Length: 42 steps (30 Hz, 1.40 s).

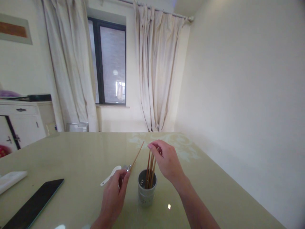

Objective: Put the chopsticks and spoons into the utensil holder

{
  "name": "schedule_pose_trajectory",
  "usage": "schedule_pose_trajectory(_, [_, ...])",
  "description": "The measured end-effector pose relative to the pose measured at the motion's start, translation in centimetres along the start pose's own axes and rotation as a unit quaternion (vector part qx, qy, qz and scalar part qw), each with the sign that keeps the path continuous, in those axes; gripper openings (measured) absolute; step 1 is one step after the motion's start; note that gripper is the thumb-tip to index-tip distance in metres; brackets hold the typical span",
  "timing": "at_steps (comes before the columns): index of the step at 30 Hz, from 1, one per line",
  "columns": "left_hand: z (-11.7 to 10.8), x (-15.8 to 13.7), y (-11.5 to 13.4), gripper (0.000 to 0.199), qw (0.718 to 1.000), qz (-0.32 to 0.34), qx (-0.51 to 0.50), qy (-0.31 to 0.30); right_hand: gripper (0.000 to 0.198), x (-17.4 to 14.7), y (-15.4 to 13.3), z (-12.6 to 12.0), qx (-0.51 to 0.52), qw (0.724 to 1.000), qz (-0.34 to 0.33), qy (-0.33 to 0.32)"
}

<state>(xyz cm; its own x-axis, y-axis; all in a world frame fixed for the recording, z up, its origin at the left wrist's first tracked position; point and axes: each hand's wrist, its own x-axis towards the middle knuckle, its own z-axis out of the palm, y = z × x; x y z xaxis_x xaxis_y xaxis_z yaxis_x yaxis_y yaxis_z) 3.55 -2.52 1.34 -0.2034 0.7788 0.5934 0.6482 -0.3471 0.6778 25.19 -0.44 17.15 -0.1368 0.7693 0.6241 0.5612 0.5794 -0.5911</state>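
I see my left hand (113, 195) low in the view, its fingers closed around one thin wooden chopstick (137, 156), which points up and away to the right; near the fingertips there is also something small and shiny, but I cannot tell what it is or if the hand holds it. My right hand (168, 162) is over the grey cup (147, 190), and its grip is pinched with thumb and fingers on the top ends of the chopsticks in the cup (150, 173). These sticks stand nearly upright inside the cup, leaning a little to the right. The cup stands on the bench (214, 190), just to the right of my left hand and under my right wrist. A white spoon (110, 175) lies on the bench just beside the left hand, on its far left side, and I cannot tell if they touch. More to the left lies a dark flat tablet (33, 203), and a folded white cloth (10, 179) is at the left edge. Behind the bench I see a window (111, 63) between pale curtains (154, 73), and a white cabinet (22, 122) at the left wall.
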Motion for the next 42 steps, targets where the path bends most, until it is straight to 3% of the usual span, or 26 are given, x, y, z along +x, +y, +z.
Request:
schedule_pose_trajectory(4, [-0.1, -0.7, 1.2, 0.045, 0.995, 0.058, -0.046, 0.07, 0.022, -0.5, -1.2, 0.9, 0.142, 0.988, 0.02, -0.052])
schedule_pose_trajectory(8, [0.2, -1.5, 1.2, 0.051, 0.994, 0.055, -0.065, 0.066, 0.02, -0.7, -1.6, 1.4, 0.227, 0.972, 0.049, -0.037])
schedule_pose_trajectory(11, [0.2, -1.6, 0.8, 0.055, 0.994, 0.051, -0.089, 0.031, 0.024, -0.7, -1.7, 0.8, 0.247, 0.967, 0.056, -0.029])
schedule_pose_trajectory(14, [-0.2, -0.6, 0.4, 0.058, 0.996, 0.011, -0.088, -0.004, 0.028, -0.3, -1.5, -1.0, 0.256, 0.964, 0.042, 0.047])
schedule_pose_trajectory(17, [-0.5, 0.7, -0.4, 0.044, 0.996, -0.038, 0.023, -0.071, 0.029, 0.2, -0.8, -3.2, 0.237, 0.961, 0.019, 0.139])
schedule_pose_trajectory(19, [-0.4, 1.1, -1.1, 0.033, 0.98, -0.037, 0.137, -0.138, 0.029, 0.5, -0.2, -4.0, 0.219, 0.963, 0.019, 0.159])
schedule_pose_trajectory(23, [-0.1, 0.7, -1.9, 0.027, 0.926, -0.03, 0.307, -0.218, 0.037, 0.9, 1.4, -2.8, 0.196, 0.976, 0.04, 0.082])
schedule_pose_trajectory(27, [-0.1, 0.2, -1.7, 0.027, 0.905, -0.039, 0.352, -0.237, 0.041, 1.0, 2.6, -0.1, 0.168, 0.982, 0.06, -0.056])
schedule_pose_trajectory(31, [-0.1, 0.1, -1.7, 0.024, 0.912, -0.024, 0.326, -0.248, 0.034, 1.0, 3.1, 1.5, 0.073, 0.992, 0.052, -0.09])
schedule_pose_trajectory(37, [0.7, -0.3, -2.8, 0.026, 0.934, -0.009, 0.286, -0.213, 0.013, 1.1, 3.2, 1.6, -0.053, 0.997, 0.049, -0.016])
schedule_pose_trajectory(42, [0.8, -0.1, -1.9, 0.037, 0.98, -0.056, 0.123, -0.145, 0.016, 0.9, 2.2, 0.4, -0.05, 0.998, 0.017, 0.034])
